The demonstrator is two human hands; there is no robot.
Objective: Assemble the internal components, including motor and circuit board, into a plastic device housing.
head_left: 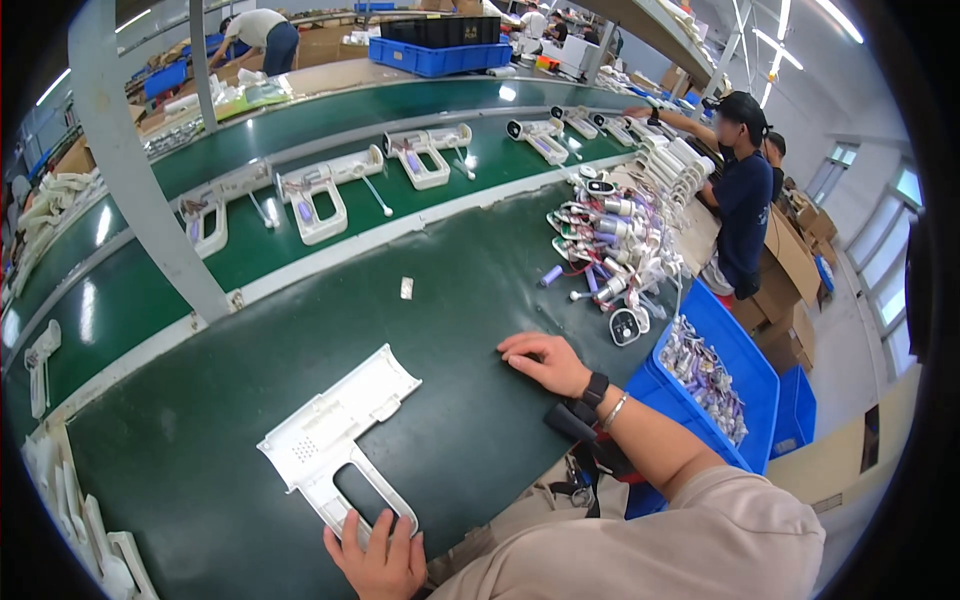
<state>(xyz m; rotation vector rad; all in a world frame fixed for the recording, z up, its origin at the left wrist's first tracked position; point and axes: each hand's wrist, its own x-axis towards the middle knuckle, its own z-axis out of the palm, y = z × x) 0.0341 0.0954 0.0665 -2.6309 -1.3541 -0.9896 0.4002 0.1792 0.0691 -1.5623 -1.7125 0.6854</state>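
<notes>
A white plastic housing half (335, 408), shaped like a pistol with a looped handle and a patch of small holes, lies on the dark green work mat (230, 400). My left hand (378, 560) is closed over the lower end of its handle, fingertips on top; the underside of that grip is hidden. To the right, my right hand (548, 362) rests over the mat with its fingers loosely stretched and nothing in them. Beyond it lies a heap of wired parts (610, 235) with purple and silver pieces.
Past the mat, a green conveyor (450, 205) carries several white housings with parts inside. A blue bin (735, 375) of small parts stands by my right arm. White housing pieces (75, 500) are stacked at the left. A metal post (150, 170) rises beside the conveyor. A co-worker (742, 190) stands at the far right.
</notes>
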